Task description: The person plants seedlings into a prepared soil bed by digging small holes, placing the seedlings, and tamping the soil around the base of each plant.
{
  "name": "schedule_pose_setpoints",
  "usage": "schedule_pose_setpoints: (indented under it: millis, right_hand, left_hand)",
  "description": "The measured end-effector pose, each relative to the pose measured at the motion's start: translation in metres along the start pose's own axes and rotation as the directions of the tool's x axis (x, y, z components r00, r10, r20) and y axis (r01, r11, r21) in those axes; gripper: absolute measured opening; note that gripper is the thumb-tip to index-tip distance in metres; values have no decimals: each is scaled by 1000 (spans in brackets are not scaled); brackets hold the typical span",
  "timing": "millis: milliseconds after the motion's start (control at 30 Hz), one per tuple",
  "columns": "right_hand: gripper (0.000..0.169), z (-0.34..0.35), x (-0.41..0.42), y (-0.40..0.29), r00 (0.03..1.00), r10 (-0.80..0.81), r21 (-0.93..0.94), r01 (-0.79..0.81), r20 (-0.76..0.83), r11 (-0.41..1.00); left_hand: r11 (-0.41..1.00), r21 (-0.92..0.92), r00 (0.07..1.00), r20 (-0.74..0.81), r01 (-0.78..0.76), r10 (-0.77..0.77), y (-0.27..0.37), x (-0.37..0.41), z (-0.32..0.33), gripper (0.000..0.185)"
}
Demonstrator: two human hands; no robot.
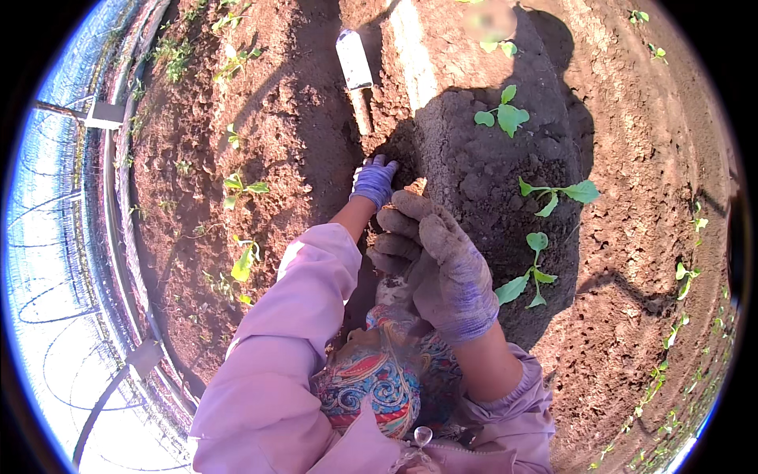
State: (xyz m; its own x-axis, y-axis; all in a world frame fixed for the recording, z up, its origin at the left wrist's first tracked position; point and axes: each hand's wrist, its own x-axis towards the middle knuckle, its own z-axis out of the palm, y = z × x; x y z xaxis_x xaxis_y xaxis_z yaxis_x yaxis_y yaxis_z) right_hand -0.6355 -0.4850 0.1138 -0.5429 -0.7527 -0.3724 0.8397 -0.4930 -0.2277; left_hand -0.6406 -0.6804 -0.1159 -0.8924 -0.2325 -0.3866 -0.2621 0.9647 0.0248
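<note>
My left hand [375,181], in a soiled purple-and-grey work glove, reaches down to the dark soil of the furrow [331,148]. Its fingers are spread against the ground. Just beyond it lies a hand trowel [355,62], its pale, dirt-spotted blade pointing away and its handle [361,112] towards me. My right hand [444,266], in a matching glove caked with soil, is raised nearer the camera with fingers bent. Whether it holds anything is hidden. Leafy seedlings [509,112] grow in the raised soil bed [456,148] to its right.
More seedlings [243,186] stand in the left-hand bed. A netted greenhouse side [59,237] with rails [112,178] runs along the left. Further plants [684,278] line the far right. My patterned clothing [367,385] shows below my arms.
</note>
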Motion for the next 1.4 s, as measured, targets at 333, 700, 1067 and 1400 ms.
schedule_pose_setpoints:
  millis: [333,700,1067,1400]
  right_hand:
    - [39,-5,51,-163,834,-497,-898,-4,240,-441]
    - [19,-71,105,-156,853,-435,-476,-266,289,-838]
    - [17,-103,79,-177,724,-586,-786,-100,364,-611]
    - [29,-118,84,-181,708,-672,-962,37,217,-272]
  left_hand:
    - [501,-815,956,222,290,-192,-16,-3,42,29]
    - [-557,-814,973,-42,-166,-229,19,18,-73,23]
    - [566,-811,981,-194,-147,-23,122,70,-174,46]
    - [789,-558,966,-161,-258,202,114,75,-178,41]
